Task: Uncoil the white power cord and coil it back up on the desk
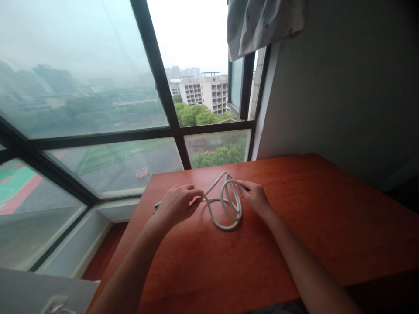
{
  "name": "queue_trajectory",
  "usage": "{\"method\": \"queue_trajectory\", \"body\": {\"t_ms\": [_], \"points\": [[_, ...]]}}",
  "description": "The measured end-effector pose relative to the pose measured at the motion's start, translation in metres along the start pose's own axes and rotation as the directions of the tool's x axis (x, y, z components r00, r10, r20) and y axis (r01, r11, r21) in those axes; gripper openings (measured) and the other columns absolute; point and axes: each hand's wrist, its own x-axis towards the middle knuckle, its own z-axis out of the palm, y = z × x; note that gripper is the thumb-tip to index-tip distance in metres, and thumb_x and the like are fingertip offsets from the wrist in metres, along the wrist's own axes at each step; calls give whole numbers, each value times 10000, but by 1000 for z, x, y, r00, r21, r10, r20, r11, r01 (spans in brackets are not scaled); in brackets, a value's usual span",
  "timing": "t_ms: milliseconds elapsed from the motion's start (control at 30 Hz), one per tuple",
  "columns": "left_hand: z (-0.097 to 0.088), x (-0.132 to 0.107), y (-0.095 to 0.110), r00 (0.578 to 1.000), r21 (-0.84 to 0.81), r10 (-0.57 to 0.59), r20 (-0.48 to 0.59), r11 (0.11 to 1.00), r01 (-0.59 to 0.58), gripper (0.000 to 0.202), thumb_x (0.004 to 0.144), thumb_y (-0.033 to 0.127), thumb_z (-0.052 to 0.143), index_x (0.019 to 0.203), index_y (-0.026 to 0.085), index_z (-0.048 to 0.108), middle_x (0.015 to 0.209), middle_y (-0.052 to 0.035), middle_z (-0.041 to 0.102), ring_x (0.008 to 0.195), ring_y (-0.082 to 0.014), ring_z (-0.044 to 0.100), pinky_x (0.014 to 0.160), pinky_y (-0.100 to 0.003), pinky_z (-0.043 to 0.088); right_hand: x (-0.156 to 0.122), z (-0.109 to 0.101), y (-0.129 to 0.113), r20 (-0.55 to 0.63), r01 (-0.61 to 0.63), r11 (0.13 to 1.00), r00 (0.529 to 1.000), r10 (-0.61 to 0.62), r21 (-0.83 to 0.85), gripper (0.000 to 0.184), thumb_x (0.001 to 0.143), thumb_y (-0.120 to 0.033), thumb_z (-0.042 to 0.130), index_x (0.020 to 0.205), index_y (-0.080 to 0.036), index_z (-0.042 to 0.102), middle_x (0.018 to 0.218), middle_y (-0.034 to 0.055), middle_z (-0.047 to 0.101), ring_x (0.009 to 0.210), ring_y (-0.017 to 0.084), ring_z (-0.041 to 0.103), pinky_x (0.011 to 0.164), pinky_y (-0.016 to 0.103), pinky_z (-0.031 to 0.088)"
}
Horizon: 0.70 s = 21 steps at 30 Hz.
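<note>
A white cable (226, 227) lies in loose, crossing loops on the reddish-brown table (314, 209), with its upper loops lifted off the surface. My left hand (180, 201) is at the left side of the loops, thumb and fingertips pinched on the cable. On the right, my right hand (253, 195) grips another stretch of it between thumb and fingers. Past my left wrist, a small pale end piece (157, 205) shows, partly hidden by the hand; whether it belongs to the cable I cannot tell.
Dark-framed windows (98, 139) rise beyond the table's far and left edges, and one pane stands open. A grey wall (327, 87) borders the right side. A light cloth (262, 26) hangs at the top. At the lower left is a white ledge (29, 283).
</note>
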Motion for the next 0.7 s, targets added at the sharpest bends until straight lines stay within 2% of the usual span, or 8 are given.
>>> {"method": "queue_trajectory", "body": {"t_ms": [67, 233, 333, 433, 500, 567, 633, 700], "points": [[-1, 3, 3, 1000, -3, 22, -2, 1000, -22, 294, 928, 337, 440, 950, 270, 726, 770, -55, 628, 660, -169, 561, 625, -269, 335, -2, 7, -1, 12, 28, 998, 1000, -27, -49, 300, 893, -349, 527, 1090, -241, 725, 1015, 65, 740, 886, 233, 674, 788, 307, 494], [4, 6, 6, 999, -1, 32, -9, 999, -32, 291, 927, 337, 448, 992, 266, 722, 805, -68, 634, 715, -183, 581, 679, -278, 366, -5, 18, 1, 105, 27, 982, 994, -7, -188, 221, 852, -275, 583, 1001, -287, 746, 1006, 48, 747, 908, 233, 679, 821, 312, 495], [10, 6, 3, 998, -70, -66, -12, 995, 65, 284, 910, 338, 465, 959, 249, 731, 808, -72, 643, 697, -183, 587, 672, -273, 378, -6, 20, 2, 117, 46, 980, 993, -24, -192, 221, 850, -261, 582, 994, -284, 748, 1024, 46, 744, 908, 233, 685, 822, 320, 500], [14, 4, -5, 979, -324, -204, 24, 924, 201, 275, 874, 357, 506, 952, 223, 733, 855, -71, 682, 757, -202, 620, 686, -272, 408, -6, 20, 1, 108, 19, 985, 994, -1, -173, 220, 850, -266, 584, 993, -285, 750, 1035, 43, 744, 917, 234, 686, 837, 324, 503], [13, 2, -9, 943, -586, -295, 157, 740, 329, 313, 834, 369, 552, 1035, 191, 712, 850, -66, 696, 753, -200, 633, 683, -270, 440, -6, 20, 1, 104, -9, 984, 994, 27, -176, 224, 854, -275, 582, 1000, -289, 751, 1040, 44, 744, 924, 239, 686, 840, 326, 503], [9, -1, -11, 892, -801, -305, 335, 407, 440, 395, 797, 351, 602, 1135, 156, 665, 869, -75, 704, 760, -193, 649, 684, -268, 475, -6, 21, 1, 103, -24, 983, 994, 43, -183, 232, 861, -280, 575, 1014, -287, 749, 1051, 48, 741, 937, 245, 685, 843, 332, 502], [7, -5, -9, 862, -883, -246, 442, 50, 467, 427, 766, 284, 651, 1167, 136, 638, 969, -111, 710, 850, -202, 668, 720, -267, 504, -6, 21, 1, 105, -31, 982, 993, 51, -187, 238, 864, -281, 570, 1024, -282, 747, 1063, 50, 739, 948, 248, 683, 852, 337, 499], [9, -7, -2, 855, -880, -223, 468, -208, 428, 424, 731, 196, 687, 1146, 123, 643, 1062, -141, 701, 918, -208, 673, 745, -254, 518, -6, 22, 0, 103, -37, 981, 993, 58, -190, 242, 863, -281, 572, 1032, -283, 745, 1074, 49, 736, 958, 249, 680, 862, 339, 496]]}}
